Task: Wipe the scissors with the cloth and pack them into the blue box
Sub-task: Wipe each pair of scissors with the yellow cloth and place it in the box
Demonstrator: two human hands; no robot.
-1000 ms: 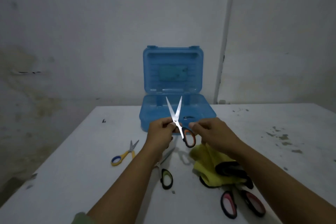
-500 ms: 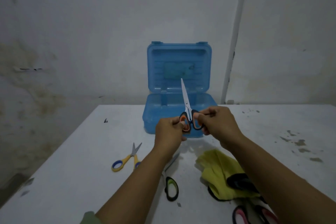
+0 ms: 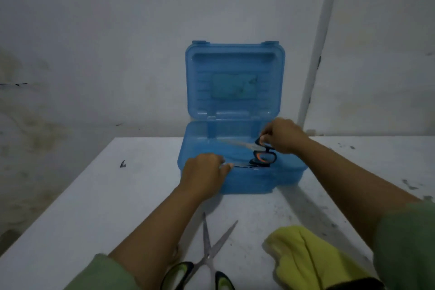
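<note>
White tabletop (image 3: 94,195) against stained wall (image 3: 94,30). Open blue box (image 3: 247,181) at far edge, scissors (image 3: 261,156) inside: right hand (image 3: 282,135) gripping handle, left hand (image 3: 202,172) pinching blade.

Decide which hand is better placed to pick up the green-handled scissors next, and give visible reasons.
Left, probably. The left hand is nearer the green-handled scissors; the right hand grips the orange-handled scissors in the blue box.

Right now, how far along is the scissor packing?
In hand: the orange-handled scissors are going into the open blue box, right hand gripping the handles, left hand at the blade tip. Left: the green-handled scissors lie open on the table beside the yellow cloth, unpacked.
</note>
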